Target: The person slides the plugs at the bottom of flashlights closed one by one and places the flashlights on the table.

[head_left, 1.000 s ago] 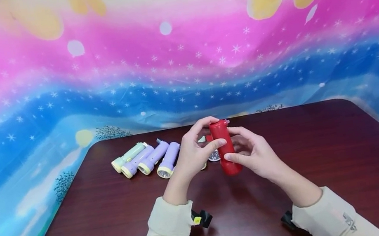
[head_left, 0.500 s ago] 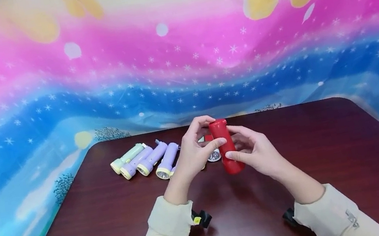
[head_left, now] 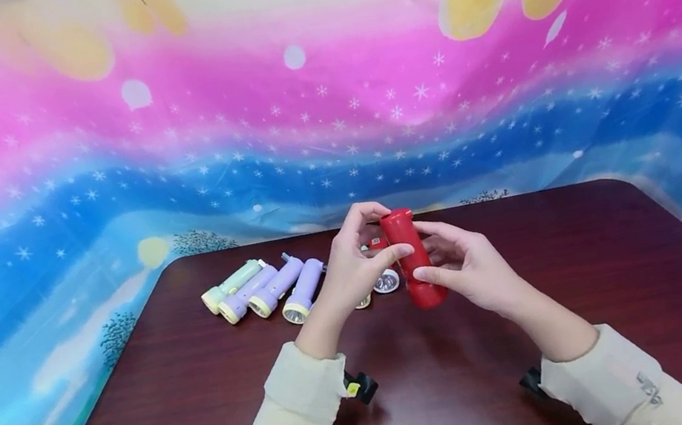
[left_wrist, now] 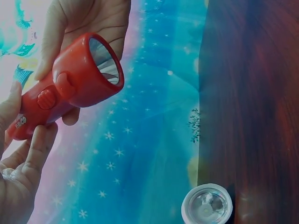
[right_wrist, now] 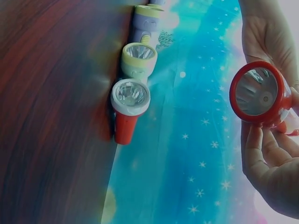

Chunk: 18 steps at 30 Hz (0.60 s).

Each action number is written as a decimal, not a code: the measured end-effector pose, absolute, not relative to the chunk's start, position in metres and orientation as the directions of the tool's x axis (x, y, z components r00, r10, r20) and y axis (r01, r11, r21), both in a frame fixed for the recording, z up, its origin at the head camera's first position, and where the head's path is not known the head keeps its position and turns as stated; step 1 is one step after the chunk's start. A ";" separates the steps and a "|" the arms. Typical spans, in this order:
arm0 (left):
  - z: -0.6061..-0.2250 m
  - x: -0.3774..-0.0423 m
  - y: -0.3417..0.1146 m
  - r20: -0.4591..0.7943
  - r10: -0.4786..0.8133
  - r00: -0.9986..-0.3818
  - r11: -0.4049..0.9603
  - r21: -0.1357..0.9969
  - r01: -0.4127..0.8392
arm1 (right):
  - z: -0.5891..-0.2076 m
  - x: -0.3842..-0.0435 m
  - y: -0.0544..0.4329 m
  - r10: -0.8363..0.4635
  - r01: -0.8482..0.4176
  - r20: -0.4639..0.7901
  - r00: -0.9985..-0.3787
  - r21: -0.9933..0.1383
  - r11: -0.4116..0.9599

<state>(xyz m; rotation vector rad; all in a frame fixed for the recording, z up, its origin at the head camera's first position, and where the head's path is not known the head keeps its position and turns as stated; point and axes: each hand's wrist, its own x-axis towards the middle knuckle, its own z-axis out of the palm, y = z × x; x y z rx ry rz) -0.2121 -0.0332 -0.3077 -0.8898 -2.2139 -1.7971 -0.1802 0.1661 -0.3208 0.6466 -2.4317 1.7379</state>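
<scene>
Both hands hold a red flashlight above the table in the head view, lamp end down and slightly tilted. My left hand grips the upper end, thumb across the body and index finger over the tail cap. Lower down, my right hand holds the barrel near the head, thumb on the near side. The left wrist view shows its ribbed switch and clear lens. Facing the right wrist camera is the reflector, which looks unlit.
Left of the hands lie a green flashlight and several purple flashlights in a row on the dark wooden table. A red flashlight with a white head lies behind the left hand. A patterned cloth hangs behind the table.
A small pale prong that stuck out at the flashlight's tail end a second ago no longer shows. The flashlight tilts more, its lamp end swung right; both hands have shifted slightly up and right.
</scene>
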 end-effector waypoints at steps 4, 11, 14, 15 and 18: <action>-0.307 -0.214 -0.031 0.469 0.383 -0.795 0.117 0.830 0.546 | -0.321 -0.181 0.172 -0.292 -0.371 0.294 -0.910 -0.892 0.257; -0.307 -0.222 -0.024 0.446 0.494 -0.746 0.138 0.808 0.573 | -0.322 -0.183 0.188 -0.267 -0.327 0.257 -0.929 -0.906 0.268; -0.308 -0.226 -0.019 0.438 0.517 -0.735 0.129 0.810 0.573 | -0.323 -0.183 0.194 -0.255 -0.318 0.252 -0.933 -0.910 0.265; -0.308 -0.227 -0.017 0.437 0.520 -0.734 0.120 0.813 0.570 | -0.323 -0.182 0.195 -0.252 -0.319 0.254 -0.934 -0.910 0.266; -0.310 -0.229 -0.011 0.434 0.518 -0.737 0.105 0.823 0.558 | -0.323 -0.181 0.199 -0.241 -0.317 0.255 -0.937 -0.908 0.272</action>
